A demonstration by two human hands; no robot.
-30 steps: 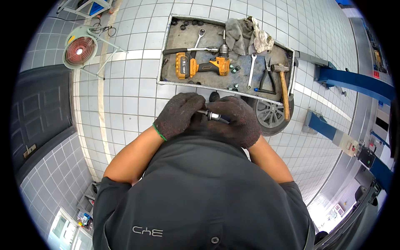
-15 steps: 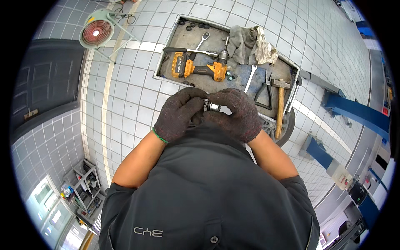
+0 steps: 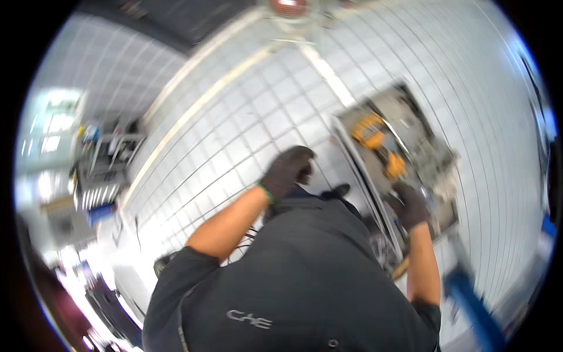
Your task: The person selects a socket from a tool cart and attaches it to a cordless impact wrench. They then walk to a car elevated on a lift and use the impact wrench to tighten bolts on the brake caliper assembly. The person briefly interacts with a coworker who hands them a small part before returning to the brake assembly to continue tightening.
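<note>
My left hand (image 3: 288, 170), in a dark knitted glove with a green cuff edge, is held in front of my body, left of the tool cart (image 3: 359, 167). Its fingers curl inward, and whatever they may hold is hidden. The right hand (image 3: 409, 206), gloved the same way, is over the cart's tray near its left rim. Motion blur smears its fingers, so its grip cannot be made out. Just beyond that hand lies an orange and black cordless power tool (image 3: 394, 166). Grey rags (image 3: 437, 161) are heaped at the tray's far side.
A long-handled metal tool (image 3: 397, 136) lies beside the power tool. A wooden handle (image 3: 400, 270) sticks out at the cart's near end. A blue metal arm (image 3: 475, 305) stands at the lower right. Shelving (image 3: 111, 149) is at the left, and a round fan (image 3: 288, 7) at the top.
My hands were together at a small metal part and are now apart, the right one over the cart. My view has turned left, so the cart appears rotated and farther right.
</note>
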